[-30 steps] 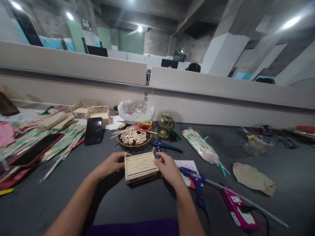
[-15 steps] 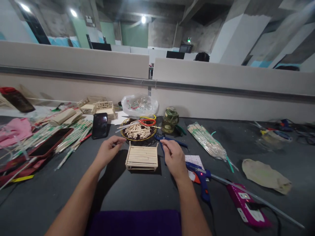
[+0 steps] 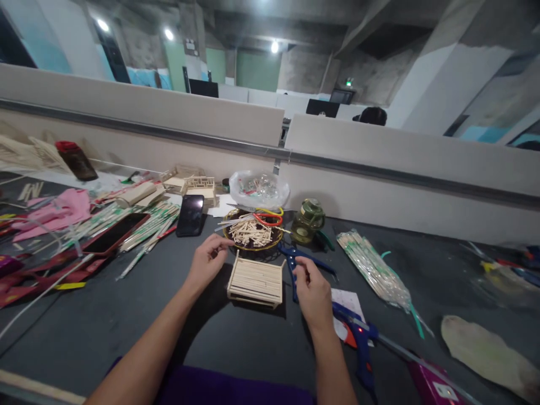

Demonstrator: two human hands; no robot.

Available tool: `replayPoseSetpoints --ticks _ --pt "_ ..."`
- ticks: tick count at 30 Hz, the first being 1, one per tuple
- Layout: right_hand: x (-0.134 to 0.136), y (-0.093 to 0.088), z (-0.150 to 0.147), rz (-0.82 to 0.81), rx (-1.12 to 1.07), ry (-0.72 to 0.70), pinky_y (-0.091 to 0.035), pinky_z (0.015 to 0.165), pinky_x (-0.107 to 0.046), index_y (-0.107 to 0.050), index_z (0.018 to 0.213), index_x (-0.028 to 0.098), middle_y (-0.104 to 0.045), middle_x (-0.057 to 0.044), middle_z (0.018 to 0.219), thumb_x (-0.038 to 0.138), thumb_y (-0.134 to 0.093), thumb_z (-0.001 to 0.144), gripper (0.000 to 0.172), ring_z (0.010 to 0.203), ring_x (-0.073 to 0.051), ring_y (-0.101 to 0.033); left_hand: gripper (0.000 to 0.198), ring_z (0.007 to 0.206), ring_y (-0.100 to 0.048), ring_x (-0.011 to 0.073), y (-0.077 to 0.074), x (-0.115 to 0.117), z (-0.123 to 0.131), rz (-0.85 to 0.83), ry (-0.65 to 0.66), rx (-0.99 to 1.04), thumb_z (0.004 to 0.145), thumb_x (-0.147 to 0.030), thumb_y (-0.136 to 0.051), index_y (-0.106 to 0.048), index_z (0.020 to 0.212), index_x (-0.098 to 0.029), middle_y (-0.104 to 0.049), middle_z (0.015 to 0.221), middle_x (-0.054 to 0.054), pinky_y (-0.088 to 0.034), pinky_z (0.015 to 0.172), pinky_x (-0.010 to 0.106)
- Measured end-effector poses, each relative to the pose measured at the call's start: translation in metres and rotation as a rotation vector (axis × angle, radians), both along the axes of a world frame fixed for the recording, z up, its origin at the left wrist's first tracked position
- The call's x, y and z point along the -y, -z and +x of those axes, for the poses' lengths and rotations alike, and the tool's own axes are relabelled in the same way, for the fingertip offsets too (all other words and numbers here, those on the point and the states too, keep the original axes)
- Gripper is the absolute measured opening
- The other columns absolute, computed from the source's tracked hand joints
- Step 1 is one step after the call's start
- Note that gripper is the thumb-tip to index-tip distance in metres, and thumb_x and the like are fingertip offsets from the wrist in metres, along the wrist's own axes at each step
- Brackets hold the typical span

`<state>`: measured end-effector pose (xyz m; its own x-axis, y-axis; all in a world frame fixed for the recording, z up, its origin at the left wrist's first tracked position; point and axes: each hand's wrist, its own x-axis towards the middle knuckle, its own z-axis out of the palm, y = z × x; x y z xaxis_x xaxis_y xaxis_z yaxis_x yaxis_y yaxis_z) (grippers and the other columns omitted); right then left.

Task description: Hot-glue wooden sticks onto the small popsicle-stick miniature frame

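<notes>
A small model bench of thin wooden sticks (image 3: 255, 281) stands on the dark table in front of me, its slatted top facing up. My left hand (image 3: 210, 260) hovers at its left side, fingers loosely bent and apart, with nothing in them. On the other side is my right hand (image 3: 313, 287), its fingers curled but apart and also holding nothing. Neither hand touches the bench. Just behind it sits a basket (image 3: 237, 245) of short cut sticks, with red and yellow handled scissors (image 3: 270, 216) lying across it. Blue pliers (image 3: 292, 264) lie beside my right hand.
A blue glue gun (image 3: 361, 343) lies right of my right forearm. Farther right are bagged sticks (image 3: 373, 267) and a beige cloth (image 3: 485, 349). A green jar (image 3: 309, 222) and plastic bag (image 3: 259, 189) stand behind. Phones (image 3: 190, 215) and stick bundles (image 3: 154, 225) lie left.
My view has turned left, so the whole scene sits farther right. My right hand has drawn slightly away from the bench. The bench stays in place between my hands.
</notes>
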<state>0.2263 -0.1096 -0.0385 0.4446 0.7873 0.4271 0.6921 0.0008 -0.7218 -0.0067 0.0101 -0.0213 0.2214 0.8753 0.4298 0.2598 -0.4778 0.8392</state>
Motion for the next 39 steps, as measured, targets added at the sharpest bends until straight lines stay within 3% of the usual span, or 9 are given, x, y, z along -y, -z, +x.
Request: replayPoseSetpoints --ticks 8,16,25,32,39 --pt "-0.002 -0.001 -0.007 0.133 0.033 -0.103 -0.047 0.085 -0.036 -0.067 0.107 0.022 -0.065 -0.009 0.099 0.022 -0.041 0.095 0.029 0.096 -0.022 -0.061 0.02 0.07 -0.054 0.0157 0.0 -0.002 0.003 -0.245 0.035 0.011 0.078 -0.03 -0.059 -0.075 0.085 -0.02 -0.062 0.087 0.004 -0.04 0.055 0.023" --pt "-0.002 -0.004 -0.008 0.212 0.048 -0.075 -0.047 0.082 -0.037 -0.069 0.103 0.022 -0.062 -0.008 0.093 0.016 -0.044 0.094 0.027 0.092 -0.022 -0.059 0.025 0.054 -0.043 0.0088 0.001 -0.003 0.003 -0.543 -0.008 0.271 0.076 -0.04 -0.067 -0.073 0.083 -0.016 -0.066 0.082 0.004 -0.035 0.049 0.021" --pt "0.0 -0.006 -0.006 0.25 0.145 -0.059 -0.047 0.081 -0.037 -0.072 0.1 0.022 -0.062 -0.007 0.09 0.01 -0.044 0.089 0.033 0.088 -0.021 -0.059 0.03 0.06 -0.051 0.0123 0.009 -0.002 0.008 -0.606 0.059 0.277 0.067 -0.044 -0.073 -0.07 0.075 -0.015 -0.059 0.064 0.001 -0.042 0.052 0.022" --pt "-0.001 -0.001 -0.005 0.262 0.174 -0.092 -0.047 0.081 -0.034 -0.074 0.101 0.02 -0.062 -0.006 0.09 0.006 -0.043 0.086 0.036 0.088 -0.019 -0.059 0.035 0.058 -0.051 0.0124 0.01 0.002 0.008 -0.6 0.085 0.286 0.06 -0.047 -0.075 -0.069 0.07 -0.014 -0.059 0.062 0.002 -0.04 0.047 0.021" --pt "-0.004 0.004 -0.003 0.24 0.213 -0.099 -0.047 0.082 -0.034 -0.074 0.1 0.021 -0.063 -0.006 0.091 0.006 -0.043 0.084 0.038 0.089 -0.019 -0.059 0.033 0.057 -0.051 0.0115 0.013 0.001 0.007 -0.59 0.108 0.316 0.062 -0.045 -0.074 -0.07 0.072 -0.014 -0.059 0.064 0.002 -0.041 0.047 0.021"
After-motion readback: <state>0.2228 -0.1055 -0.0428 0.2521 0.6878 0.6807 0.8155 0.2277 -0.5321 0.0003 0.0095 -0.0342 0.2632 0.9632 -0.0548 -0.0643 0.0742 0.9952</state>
